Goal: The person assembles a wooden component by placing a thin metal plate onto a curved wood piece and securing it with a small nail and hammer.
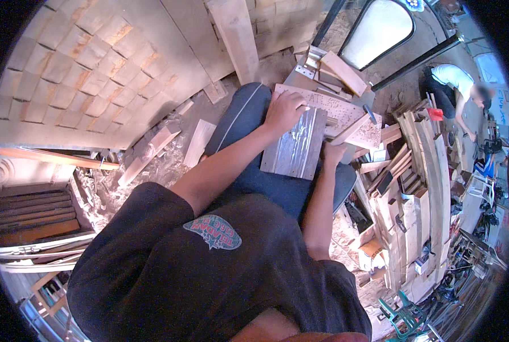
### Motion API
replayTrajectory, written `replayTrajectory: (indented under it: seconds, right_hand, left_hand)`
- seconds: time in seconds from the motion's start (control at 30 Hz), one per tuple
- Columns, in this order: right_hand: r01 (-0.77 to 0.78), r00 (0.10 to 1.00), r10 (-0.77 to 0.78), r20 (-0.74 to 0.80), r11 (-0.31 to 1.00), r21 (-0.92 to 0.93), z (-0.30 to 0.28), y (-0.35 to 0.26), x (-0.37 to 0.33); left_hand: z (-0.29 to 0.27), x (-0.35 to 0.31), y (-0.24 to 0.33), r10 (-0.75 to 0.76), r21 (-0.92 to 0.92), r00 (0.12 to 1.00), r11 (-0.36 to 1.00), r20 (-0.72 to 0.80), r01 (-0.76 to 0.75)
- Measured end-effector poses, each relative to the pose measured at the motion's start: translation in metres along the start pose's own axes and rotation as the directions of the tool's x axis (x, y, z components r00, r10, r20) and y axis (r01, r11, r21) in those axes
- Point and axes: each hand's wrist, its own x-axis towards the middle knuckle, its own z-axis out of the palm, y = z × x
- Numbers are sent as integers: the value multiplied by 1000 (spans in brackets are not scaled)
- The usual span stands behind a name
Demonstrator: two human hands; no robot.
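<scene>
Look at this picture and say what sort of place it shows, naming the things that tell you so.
Most likely a woodworking shop. The left hand presses a grey wooden board on the person's lap, the right hand at its edge. Stacked planks and offcuts lie around, and another person bends over more wood.

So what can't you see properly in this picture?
- Head view: the right hand is half tucked behind the grey board, so its fingers and whatever it grips are hidden.
- The tool with a dark head beside the pale carved panel is too small to name.
- The left hand covers the board's top edge.
- The person's lap under the board is hidden by it.
- The other person is far off and blurred.
</scene>
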Motion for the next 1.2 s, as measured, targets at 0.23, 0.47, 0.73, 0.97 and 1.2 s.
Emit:
replayTrajectory:
  seconds: [0.23,0.47,0.73,0.97,1.2]
  right_hand:
    - [22,1000,-21,-16,999,37,-59,-23,-13]
    - [-179,936,-80,344,734,656,-159,-57,-77]
    - [-35,880,-150,450,926,377,-197,-98,-162]
    - [315,844,-347,408,938,146,-191,-123,-176]
    - [281,858,-246,450,960,-13,-200,-120,-190]
  left_hand:
    - [-8,-5,-9,-63,13,998,998,5,63]
    - [-8,-5,-11,-66,-8,998,998,13,66]
    - [-3,-7,-14,-65,-1,998,998,16,65]
    - [-2,-5,-17,-132,50,989,990,66,129]
    - [-2,-6,-13,-110,34,994,993,22,109]
